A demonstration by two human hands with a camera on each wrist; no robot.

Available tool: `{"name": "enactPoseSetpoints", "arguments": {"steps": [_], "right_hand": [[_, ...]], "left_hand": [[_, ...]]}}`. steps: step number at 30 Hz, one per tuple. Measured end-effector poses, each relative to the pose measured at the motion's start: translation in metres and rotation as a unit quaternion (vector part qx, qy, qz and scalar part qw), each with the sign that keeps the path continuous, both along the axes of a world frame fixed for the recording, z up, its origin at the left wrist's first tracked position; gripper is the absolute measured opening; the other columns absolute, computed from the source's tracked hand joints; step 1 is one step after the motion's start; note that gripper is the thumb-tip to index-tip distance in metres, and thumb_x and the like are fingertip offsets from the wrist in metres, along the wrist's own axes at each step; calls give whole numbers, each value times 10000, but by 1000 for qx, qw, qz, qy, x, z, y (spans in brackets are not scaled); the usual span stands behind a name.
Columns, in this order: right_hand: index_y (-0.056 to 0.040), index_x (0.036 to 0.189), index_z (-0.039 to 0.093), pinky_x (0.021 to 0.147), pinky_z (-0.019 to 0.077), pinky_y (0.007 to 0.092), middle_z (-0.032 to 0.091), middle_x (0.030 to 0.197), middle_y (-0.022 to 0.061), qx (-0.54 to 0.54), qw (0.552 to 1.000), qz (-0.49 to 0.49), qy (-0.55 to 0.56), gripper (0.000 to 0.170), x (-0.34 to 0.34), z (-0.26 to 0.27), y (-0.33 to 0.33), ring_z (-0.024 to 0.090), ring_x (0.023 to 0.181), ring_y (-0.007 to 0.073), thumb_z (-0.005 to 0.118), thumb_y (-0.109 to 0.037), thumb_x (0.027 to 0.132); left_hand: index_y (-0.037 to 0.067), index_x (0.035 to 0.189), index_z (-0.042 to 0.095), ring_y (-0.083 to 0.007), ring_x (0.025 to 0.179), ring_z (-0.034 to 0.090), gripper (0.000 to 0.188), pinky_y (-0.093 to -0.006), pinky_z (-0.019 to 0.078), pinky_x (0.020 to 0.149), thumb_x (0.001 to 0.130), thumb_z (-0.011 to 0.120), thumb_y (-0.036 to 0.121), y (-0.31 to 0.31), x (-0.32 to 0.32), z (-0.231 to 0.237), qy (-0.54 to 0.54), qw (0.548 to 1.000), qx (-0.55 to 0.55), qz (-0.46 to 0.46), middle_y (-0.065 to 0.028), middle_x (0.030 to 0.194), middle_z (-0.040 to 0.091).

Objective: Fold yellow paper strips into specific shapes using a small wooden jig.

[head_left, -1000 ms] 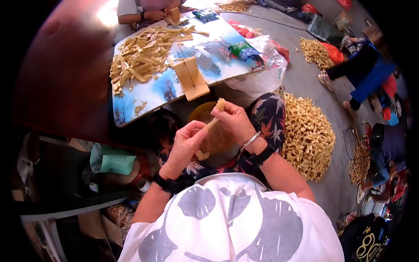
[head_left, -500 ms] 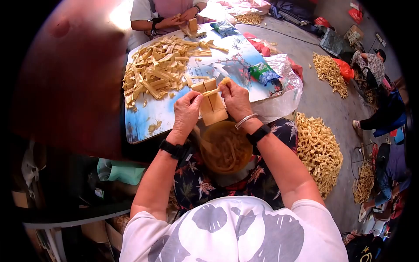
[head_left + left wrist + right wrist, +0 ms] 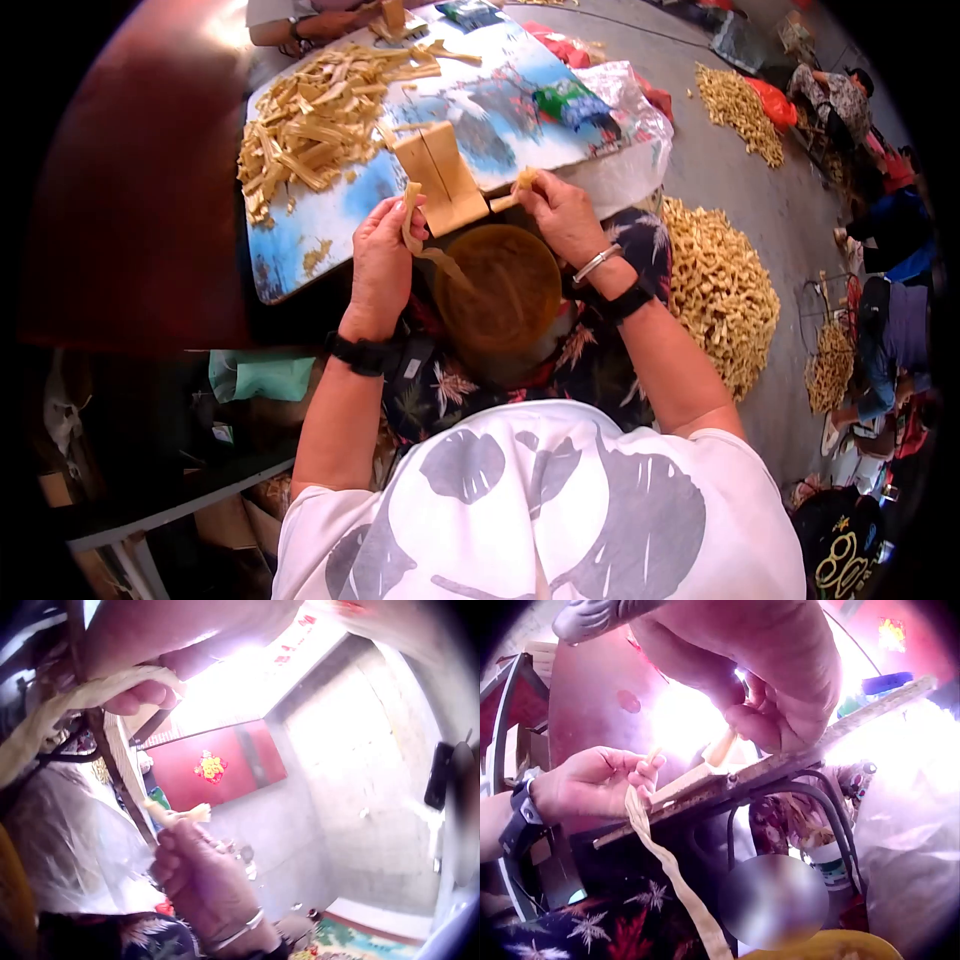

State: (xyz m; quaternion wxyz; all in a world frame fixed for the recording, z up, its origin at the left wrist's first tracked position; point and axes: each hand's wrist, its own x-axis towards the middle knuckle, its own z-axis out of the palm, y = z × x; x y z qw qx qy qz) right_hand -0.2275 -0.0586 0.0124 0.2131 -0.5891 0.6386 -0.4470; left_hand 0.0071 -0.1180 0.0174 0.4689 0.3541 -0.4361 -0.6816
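Observation:
My left hand point(image 3: 380, 262), over the near table edge, holds a long, soft tan strip point(image 3: 438, 258) between thumb and fingers. Its tail hangs toward an amber basin point(image 3: 552, 300) between my knees. To the right, my right hand point(image 3: 570, 222) pinches a short, knotted tan piece point(image 3: 526, 179) whose other end sticks out to the left. Both pieces also show in the left wrist view, the short piece point(image 3: 180, 816) pinched at the fingertips. Between the hands, a wooden block with a slit point(image 3: 440, 175) stands at the table edge.
A heap of tan strips point(image 3: 310, 125) covers the left of the painted table point(image 3: 480, 120). A green packet point(image 3: 570, 103) lies at its right. On the floor at right is a large pile of knotted pieces point(image 3: 720, 300). Another person's hands point(image 3: 335, 25) are across the table.
A second ago one strip ran between both hands; half a second ago it was held across the wooden block. Now the hands are apart, with a long strip in the left and a short knotted piece in the right.

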Motion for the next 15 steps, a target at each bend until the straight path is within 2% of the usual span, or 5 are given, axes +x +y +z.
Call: {"name": "enactPoseSetpoints", "arguments": {"steps": [3, 6, 8, 12, 15], "right_hand": [[-23, 1053, 631, 678, 510, 400, 659, 822, 191, 82, 995, 45, -19, 277, -8, -36, 27, 650, 757, 352, 675, -241, 888], [-36, 1135, 631, 679, 514, 390, 650, 822, 168, 97, 992, 79, 8, 342, 27, -2, 51, 643, 750, 336, 667, -276, 893], [-53, 1149, 638, 711, 505, 386, 619, 895, 179, -82, 987, 126, 52, 298, 45, -26, 51, 628, 810, 331, 630, -243, 919], [-44, 1045, 666, 729, 494, 385, 601, 916, 164, -70, 994, 36, -81, 194, 62, -16, 69, 614, 824, 314, 568, -182, 949], [-30, 968, 647, 704, 507, 384, 627, 860, 159, -61, 993, 41, -91, 148, 64, -8, 84, 634, 799, 330, 564, -151, 947]], "left_hand": [[13, 1069, 650, -118, 781, 583, 162, -246, 461, 747, 942, 597, 97, 37, -10, -9, -5, 1000, 3, 9, -20, 867, 641], [23, 1024, 673, -97, 844, 612, 120, -244, 480, 817, 914, 645, 62, 64, -23, -23, -35, 999, -27, -15, -17, 920, 677], [22, 1033, 668, -82, 856, 606, 121, -230, 479, 817, 921, 631, 51, 81, -32, -22, -37, 997, -48, -42, -14, 945, 677], [29, 1048, 660, -77, 855, 596, 126, -214, 477, 806, 941, 620, 81, 101, -30, -21, -164, 985, -50, 5, -8, 966, 668], [31, 1078, 639, -146, 878, 635, 234, -278, 518, 817, 944, 649, 222, 102, -3, -39, -109, 962, 234, -92, -30, 932, 669]]}}
